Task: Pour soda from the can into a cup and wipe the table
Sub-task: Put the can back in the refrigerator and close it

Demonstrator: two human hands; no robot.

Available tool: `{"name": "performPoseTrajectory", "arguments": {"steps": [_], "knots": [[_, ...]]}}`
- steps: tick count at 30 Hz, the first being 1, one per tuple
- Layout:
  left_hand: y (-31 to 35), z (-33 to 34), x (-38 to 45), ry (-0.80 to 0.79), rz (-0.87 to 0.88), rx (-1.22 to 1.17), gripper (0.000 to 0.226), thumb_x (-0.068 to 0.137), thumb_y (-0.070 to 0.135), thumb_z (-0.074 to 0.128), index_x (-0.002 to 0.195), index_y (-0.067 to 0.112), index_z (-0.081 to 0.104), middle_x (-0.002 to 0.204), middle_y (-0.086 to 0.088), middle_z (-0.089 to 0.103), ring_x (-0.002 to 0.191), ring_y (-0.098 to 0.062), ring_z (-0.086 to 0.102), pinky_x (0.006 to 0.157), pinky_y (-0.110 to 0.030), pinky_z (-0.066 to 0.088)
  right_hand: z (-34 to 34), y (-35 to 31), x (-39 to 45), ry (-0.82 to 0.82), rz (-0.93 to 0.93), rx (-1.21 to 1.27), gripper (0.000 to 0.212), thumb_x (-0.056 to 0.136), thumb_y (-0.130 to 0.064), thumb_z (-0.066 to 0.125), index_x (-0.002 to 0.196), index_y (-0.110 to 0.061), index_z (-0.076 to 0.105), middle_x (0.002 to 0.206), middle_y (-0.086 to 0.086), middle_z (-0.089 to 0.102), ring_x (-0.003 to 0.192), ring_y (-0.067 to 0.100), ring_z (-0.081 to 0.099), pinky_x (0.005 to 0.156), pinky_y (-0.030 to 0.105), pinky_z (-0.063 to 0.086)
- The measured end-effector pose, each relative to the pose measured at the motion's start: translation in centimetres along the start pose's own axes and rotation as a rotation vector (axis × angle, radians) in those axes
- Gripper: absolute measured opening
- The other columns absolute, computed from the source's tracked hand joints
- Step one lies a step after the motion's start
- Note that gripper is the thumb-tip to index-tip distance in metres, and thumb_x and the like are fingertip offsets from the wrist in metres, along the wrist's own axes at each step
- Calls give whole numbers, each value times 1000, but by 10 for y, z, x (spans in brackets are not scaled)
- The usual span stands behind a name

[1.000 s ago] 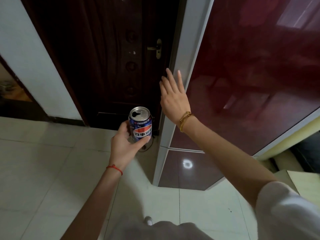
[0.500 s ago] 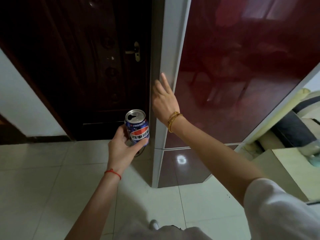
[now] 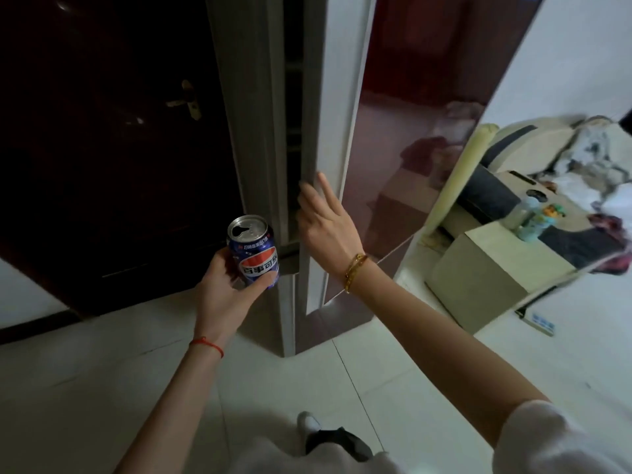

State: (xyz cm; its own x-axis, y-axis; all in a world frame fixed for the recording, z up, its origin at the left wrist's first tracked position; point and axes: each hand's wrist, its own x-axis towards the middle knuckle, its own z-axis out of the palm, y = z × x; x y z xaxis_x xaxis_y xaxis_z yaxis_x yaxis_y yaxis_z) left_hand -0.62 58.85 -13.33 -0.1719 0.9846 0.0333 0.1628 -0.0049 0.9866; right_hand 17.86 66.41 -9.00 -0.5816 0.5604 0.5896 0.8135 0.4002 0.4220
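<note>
Can (image 3: 253, 252) upright in left hand (image 3: 222, 292), top already open, thumb across the front label and the other fingers (image 3: 224, 260) wrapped round the back. Held in the air just left of the fridge's lower corner, not touching it, above pale floor tiles (image 3: 85, 388).

Right hand (image 3: 328, 230) laid against the white edge of the red glossy fridge door (image 3: 403, 131), fingers straight and slightly spread, fingertips at the lip of the door edge. Narrow dark gap (image 3: 294, 114) showing between door edge and grey cabinet side, door nearly closed. Gold bracelet (image 3: 355, 270) on right wrist, red string (image 3: 207, 344) on left.

Dark wooden door (image 3: 119, 148) with brass handle (image 3: 186, 100) close behind the can on the left, hemming that side. Open floor ahead to the right, running to a low beige tabletop (image 3: 485, 254) well apart from both hands, with small bottles (image 3: 528, 220) on it, too blurred to tell more. Sofa (image 3: 547, 142) beyond it against the wall.
</note>
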Motion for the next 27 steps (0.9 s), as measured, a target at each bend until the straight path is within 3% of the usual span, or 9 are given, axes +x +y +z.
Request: {"name": "performPoseTrajectory", "arguments": {"steps": [3,6,8,11,13,16,21,24,27], "knots": [[3,8,-12,-73,13,10,73,64,14,88,128,23,53,127,-1,64,116,-16,62,101,-44,50,-12,1,-34,-15,59,-56,34,88,-3,55,120,-6,66,139,15,54,142,32,35,122,49,0],[7,18,-22,-132,30,46,76,59,28,90,125,32,54,124,3,65,113,-13,63,99,-42,52,-31,2,-61,18,156,-95,57,92,-3,53,147,-11,40,157,11,32,148,27,23,123,47,8],[12,25,-29,-181,49,68,80,57,33,90,128,29,54,124,2,65,113,-13,63,99,-42,52,-45,3,-78,51,245,-94,65,94,-2,48,153,-14,24,160,10,22,150,25,13,123,45,11],[21,38,-39,-251,85,86,79,63,22,89,133,22,51,129,1,62,114,-13,60,98,-34,50,-61,7,-104,64,365,-85,63,96,-3,40,153,-12,16,159,12,14,150,24,-5,123,45,8],[29,47,-46,-297,115,90,78,66,17,87,135,20,50,126,5,59,112,-10,58,92,-24,47,-69,11,-119,70,442,-103,64,97,-5,41,154,-12,14,159,13,12,150,24,-7,123,45,9],[40,62,-56,-366,149,76,76,69,14,85,135,20,50,120,10,56,111,-7,55,85,-15,43,-83,15,-139,102,572,-114,81,94,-3,50,154,-11,-3,160,13,8,150,24,-8,123,45,11],[49,90,-68,-490,189,56,74,68,15,86,132,25,52,123,8,61,115,-10,59,96,-29,50,-105,25,-171,158,724,-103,87,92,1,51,154,-13,-9,160,10,7,151,24,-4,121,47,20],[54,106,-73,-565,191,63,73,69,15,85,133,23,52,124,8,61,113,-9,59,88,-20,49,-114,36,-192,121,802,-139,86,91,3,50,154,-13,-6,162,8,5,151,29,-2,120,50,21],[59,123,-78,-622,215,62,68,69,17,85,125,32,51,118,12,60,111,-7,59,90,-21,50,-123,52,-212,92,869,-186,89,87,7,51,154,-13,-5,163,7,6,151,33,1,120,50,21]]}}
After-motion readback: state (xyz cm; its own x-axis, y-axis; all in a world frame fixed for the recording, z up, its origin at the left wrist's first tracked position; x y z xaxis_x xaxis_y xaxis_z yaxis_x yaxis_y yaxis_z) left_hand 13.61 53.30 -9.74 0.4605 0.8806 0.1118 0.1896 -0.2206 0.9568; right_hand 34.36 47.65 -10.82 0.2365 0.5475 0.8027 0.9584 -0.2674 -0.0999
